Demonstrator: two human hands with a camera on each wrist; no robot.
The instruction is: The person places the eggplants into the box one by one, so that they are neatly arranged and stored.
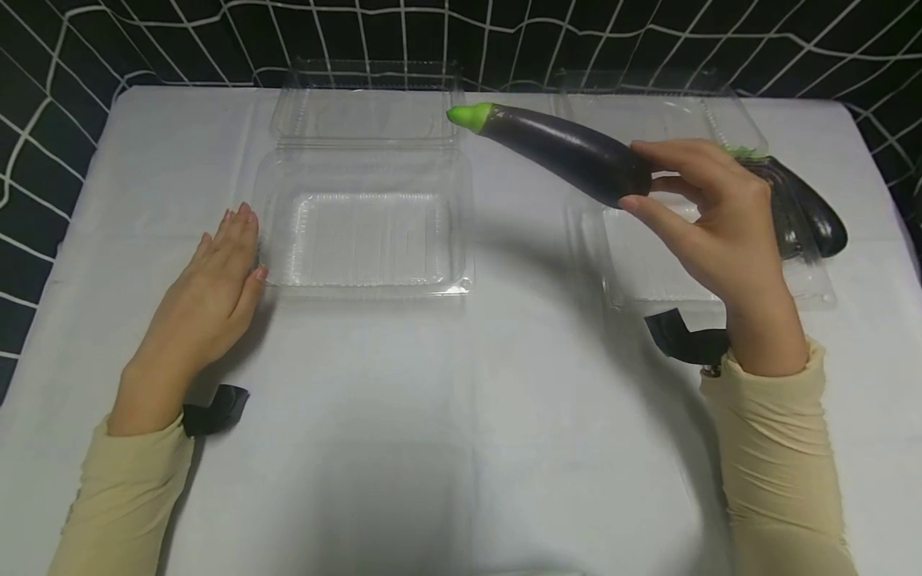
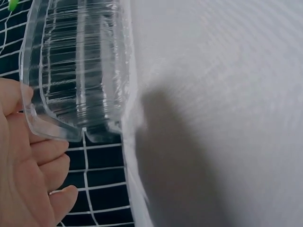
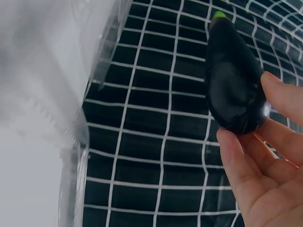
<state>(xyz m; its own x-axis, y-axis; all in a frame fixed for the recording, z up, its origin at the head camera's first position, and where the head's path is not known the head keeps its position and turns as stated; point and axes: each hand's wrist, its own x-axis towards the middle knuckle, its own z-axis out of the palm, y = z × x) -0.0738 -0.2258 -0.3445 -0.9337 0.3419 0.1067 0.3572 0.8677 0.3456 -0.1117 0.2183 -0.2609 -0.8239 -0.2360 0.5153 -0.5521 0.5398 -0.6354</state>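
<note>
A dark purple eggplant (image 1: 569, 152) with a green stem end is held up by my right hand (image 1: 709, 212), which pinches its thick end between thumb and fingers. The stem end points left, above the gap between two clear plastic containers. The right wrist view shows the same eggplant (image 3: 234, 80) at the fingertips. My left hand (image 1: 205, 296) lies beside the left clear container (image 1: 363, 240), fingers straight, touching its left edge. In the left wrist view that container (image 2: 78, 71) is seen from the side, by the thumb.
Behind my right hand stands the right clear container (image 1: 648, 256), lid raised at the back. At its right side lie other dark vegetables (image 1: 814, 208), partly hidden by the hand. A white cloth (image 1: 403, 384) covers the table; white netting (image 1: 504, 32) surrounds it.
</note>
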